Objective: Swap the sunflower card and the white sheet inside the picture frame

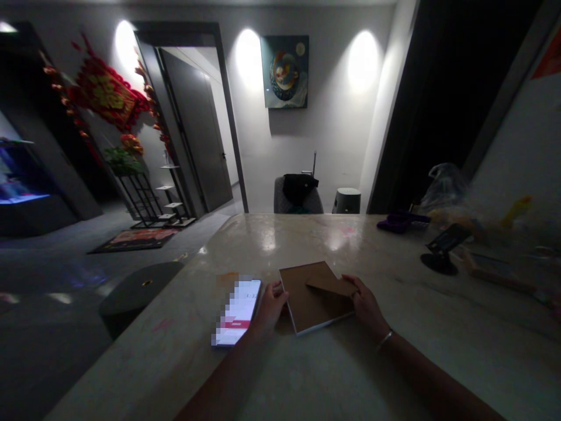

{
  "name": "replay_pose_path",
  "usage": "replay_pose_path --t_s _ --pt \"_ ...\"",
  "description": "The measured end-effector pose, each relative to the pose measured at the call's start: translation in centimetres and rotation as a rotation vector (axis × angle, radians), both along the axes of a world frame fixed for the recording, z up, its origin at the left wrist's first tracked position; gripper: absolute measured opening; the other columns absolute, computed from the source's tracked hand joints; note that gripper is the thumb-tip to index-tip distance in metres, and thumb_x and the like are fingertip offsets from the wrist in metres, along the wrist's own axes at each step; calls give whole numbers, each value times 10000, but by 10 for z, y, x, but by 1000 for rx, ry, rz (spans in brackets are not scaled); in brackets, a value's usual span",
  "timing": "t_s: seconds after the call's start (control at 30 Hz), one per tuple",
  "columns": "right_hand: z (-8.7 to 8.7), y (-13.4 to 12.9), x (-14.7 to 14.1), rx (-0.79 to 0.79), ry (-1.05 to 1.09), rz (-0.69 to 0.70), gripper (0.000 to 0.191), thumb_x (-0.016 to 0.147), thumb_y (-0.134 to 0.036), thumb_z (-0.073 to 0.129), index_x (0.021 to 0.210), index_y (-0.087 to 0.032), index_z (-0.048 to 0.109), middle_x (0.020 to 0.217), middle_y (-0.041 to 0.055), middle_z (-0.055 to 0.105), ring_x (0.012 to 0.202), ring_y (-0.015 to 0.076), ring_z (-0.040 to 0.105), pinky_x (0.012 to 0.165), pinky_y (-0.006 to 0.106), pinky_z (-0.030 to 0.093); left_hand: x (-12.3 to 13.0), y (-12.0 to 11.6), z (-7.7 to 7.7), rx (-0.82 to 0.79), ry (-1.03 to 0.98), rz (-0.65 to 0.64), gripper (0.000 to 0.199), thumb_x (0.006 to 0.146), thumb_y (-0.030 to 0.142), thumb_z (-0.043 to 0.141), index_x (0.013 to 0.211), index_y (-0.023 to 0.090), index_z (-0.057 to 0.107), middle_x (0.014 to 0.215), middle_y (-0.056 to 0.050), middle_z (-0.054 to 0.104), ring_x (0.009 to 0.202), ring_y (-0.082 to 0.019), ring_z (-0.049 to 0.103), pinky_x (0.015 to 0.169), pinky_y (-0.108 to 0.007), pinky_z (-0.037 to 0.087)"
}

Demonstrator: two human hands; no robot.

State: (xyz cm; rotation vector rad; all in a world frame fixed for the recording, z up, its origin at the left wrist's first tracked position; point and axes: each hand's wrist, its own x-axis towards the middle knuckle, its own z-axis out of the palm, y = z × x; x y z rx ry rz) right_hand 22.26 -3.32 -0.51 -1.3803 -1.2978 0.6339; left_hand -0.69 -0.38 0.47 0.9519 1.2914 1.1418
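Observation:
A flat picture frame [313,304] with a brown backing and a thin white edge lies face down on a polished stone counter [394,356]. My left hand [270,307] grips its left edge. My right hand [366,304] rests at its right side, with the fingers on a brown stand flap [331,285] lifted from the backing. A smartphone [236,313] with a lit, pixelated screen lies just left of my left hand, apart from the frame.
At the counter's right stand a black phone stand [442,254], a purple cloth [398,222] and a clear plastic bag [445,187] with blurred items. A dark round stool [140,292] stands beyond the left edge. A chair [298,199] stands beyond the far edge.

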Motion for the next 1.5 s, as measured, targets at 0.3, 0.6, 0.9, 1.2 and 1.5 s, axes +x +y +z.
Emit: replay_pose_path --t_s 0.3,0.6,0.9,1.2,1.5 --pt "13 -6 0 19 129 60 317 664 -261 439 920 -187 612 846 41 640 822 213 568 728 324 439 0 -2 -3 -54 -134 -47 353 728 189 566 1074 185 497 896 -69 650 816 -190 623 727 -317 478" --pt "13 -5 8 -287 371 287 536 750 -615 347 811 -169 639 814 53 629 765 201 573 674 310 438 0 -7 5 -189 -328 -175 283 712 329 574 924 143 600 823 -110 683 767 -246 645 709 -385 489" --pt "31 -15 4 -212 6 459 441 643 -436 633 1031 -233 589 1041 59 601 939 237 539 843 391 390 1 -10 8 -178 -408 -288 396 719 394 583 1021 138 579 898 -135 674 842 -258 632 728 -388 494" --pt "26 -22 -2 -63 -238 485 477 641 -330 653 1103 -262 551 1094 66 551 1006 240 494 919 417 338 2 -13 11 -208 -474 -314 397 731 405 572 1021 134 576 933 -145 664 891 -258 617 752 -386 489" --pt "26 -17 2 -40 -199 465 381 670 -248 602 1050 -263 578 1036 49 566 971 221 509 907 406 355 7 -20 18 -303 -455 -320 424 726 478 541 1007 163 584 922 -129 666 895 -263 614 756 -391 482"
